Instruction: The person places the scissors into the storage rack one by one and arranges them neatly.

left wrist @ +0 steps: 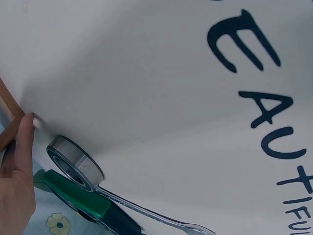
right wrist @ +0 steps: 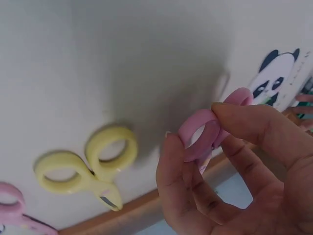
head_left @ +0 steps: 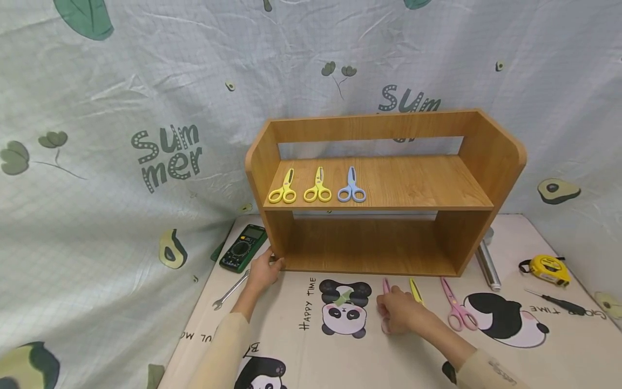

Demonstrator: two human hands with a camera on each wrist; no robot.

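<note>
My right hand (head_left: 400, 309) pinches a pair of pink scissors (right wrist: 199, 120) by the handle loops, thumb on one side and fingers on the other. Its blade points toward the shelf in the head view. My left hand (head_left: 263, 272) grips the lower left front corner of a two-tier wooden shelf (head_left: 374, 273). Left of the held pair, in the right wrist view, lie yellow scissors (right wrist: 110, 152) and another pink pair (right wrist: 11, 205). Two yellow scissors (head_left: 286, 186) (head_left: 318, 186) and a blue pair (head_left: 352, 186) stand in a row on the upper tier.
By the left hand are a green multimeter (head_left: 243, 248), a wrench (head_left: 230, 290) and a metal bearing (left wrist: 80, 159). To the right are a metal tube (head_left: 488, 265), a yellow tape measure (head_left: 549, 269) and a screwdriver (head_left: 559, 302). A printed curtain (head_left: 184, 97) hangs behind.
</note>
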